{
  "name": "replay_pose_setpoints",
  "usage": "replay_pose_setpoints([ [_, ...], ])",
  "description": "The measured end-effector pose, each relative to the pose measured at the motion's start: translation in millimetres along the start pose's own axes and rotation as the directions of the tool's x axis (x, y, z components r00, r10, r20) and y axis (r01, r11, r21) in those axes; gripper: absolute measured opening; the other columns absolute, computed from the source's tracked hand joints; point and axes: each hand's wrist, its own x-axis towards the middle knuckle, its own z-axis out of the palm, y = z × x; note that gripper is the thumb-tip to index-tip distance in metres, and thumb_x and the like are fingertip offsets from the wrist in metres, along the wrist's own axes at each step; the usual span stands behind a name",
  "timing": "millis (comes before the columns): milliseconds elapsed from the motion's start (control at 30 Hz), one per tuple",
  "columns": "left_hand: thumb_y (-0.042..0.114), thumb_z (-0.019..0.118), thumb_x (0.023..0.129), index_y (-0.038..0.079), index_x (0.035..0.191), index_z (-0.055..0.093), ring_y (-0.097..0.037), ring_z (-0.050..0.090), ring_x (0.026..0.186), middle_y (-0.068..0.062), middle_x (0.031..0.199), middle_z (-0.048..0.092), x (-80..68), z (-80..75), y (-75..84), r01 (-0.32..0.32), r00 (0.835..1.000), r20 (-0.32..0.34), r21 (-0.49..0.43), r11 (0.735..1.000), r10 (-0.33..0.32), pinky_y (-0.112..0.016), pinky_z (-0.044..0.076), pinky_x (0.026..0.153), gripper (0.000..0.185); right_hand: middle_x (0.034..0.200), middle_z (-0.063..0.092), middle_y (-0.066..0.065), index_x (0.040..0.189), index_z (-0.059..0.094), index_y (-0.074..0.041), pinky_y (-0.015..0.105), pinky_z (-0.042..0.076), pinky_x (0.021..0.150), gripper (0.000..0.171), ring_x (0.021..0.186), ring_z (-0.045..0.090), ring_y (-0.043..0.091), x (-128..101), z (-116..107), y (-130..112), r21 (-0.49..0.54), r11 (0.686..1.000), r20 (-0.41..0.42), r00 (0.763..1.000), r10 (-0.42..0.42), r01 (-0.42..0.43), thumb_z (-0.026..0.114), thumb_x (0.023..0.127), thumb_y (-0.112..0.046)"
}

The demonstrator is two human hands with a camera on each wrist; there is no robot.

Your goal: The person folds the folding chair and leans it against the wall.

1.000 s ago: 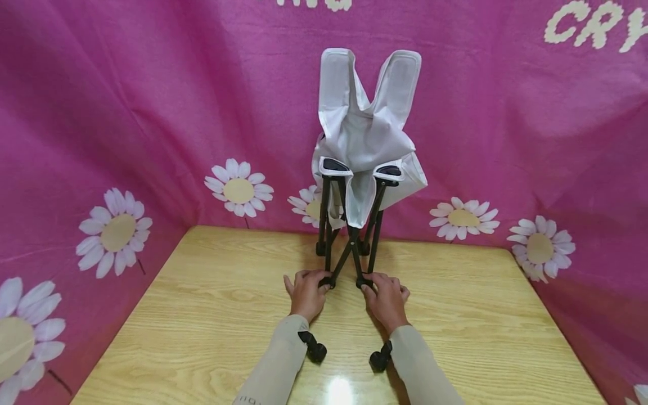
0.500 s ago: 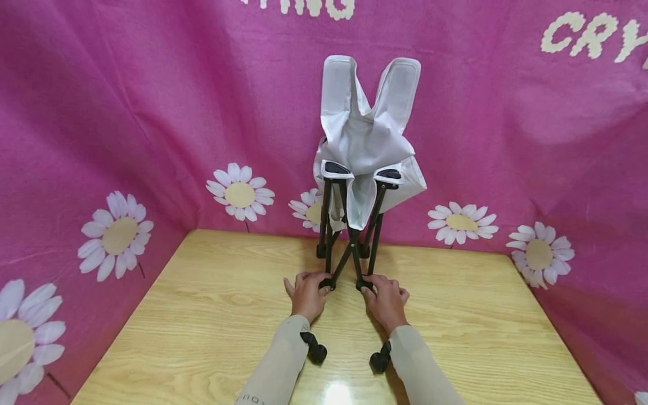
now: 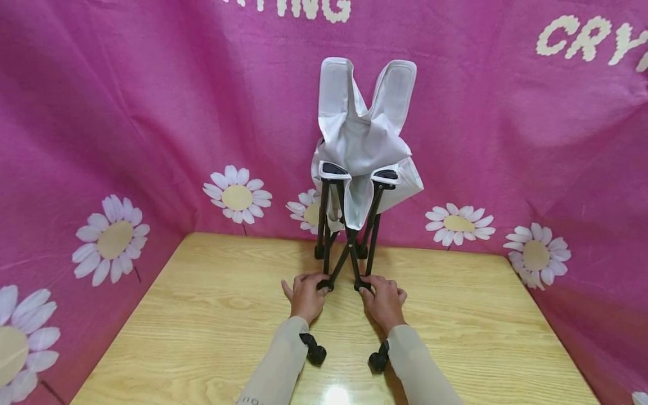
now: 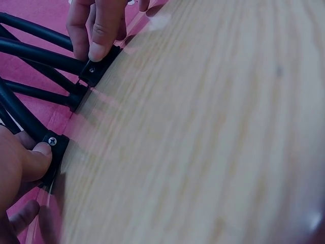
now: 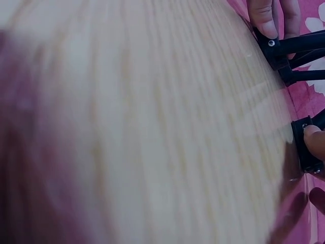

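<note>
A folding chair with a pale grey fabric seat (image 3: 361, 146) and thin black crossed legs stands partly folded near the back of the table. Two fabric flaps stick up at its top like ears. My left hand (image 3: 307, 297) pinches the near left foot (image 4: 58, 155), its thumb resting close to a screw. On the other side, my right hand (image 3: 385, 302) holds the near right foot (image 5: 300, 147) between thumb and fingers. Both feet sit on the wood, a small gap apart. The far feet stand behind, untouched by either hand.
The wooden table (image 3: 212, 332) reaches out on both sides of the arms. Behind and beside it hangs a pink cloth (image 3: 253, 101) with printed daisies and letters, close behind the chair. A black device (image 3: 315, 350) is strapped at each wrist.
The head view has tilted up slightly, so everything sits a little lower. Both hands keep their hold on the chair's feet, and the chair looks the same.
</note>
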Motion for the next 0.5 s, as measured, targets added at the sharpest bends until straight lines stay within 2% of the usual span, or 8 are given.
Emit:
replay_pose_setpoints([
  [500,0.016,0.076,0.082,0.030,0.103,0.074,-0.024,0.049,0.117,0.008,0.108,0.070,-2.6,-2.9,1.8,-0.010,1.000,-0.007,-0.008,1.000,0.010,-0.067,-0.011,0.105,0.025,0.121,0.065,0.003,0.112,0.071,-0.027,0.054,0.021,0.089,0.023,0.103,0.051,0.031,0.2,2.5,1.5,0.003,1.000,-0.029,1.000,-0.011,0.012,0.070,0.090,-0.025],
])
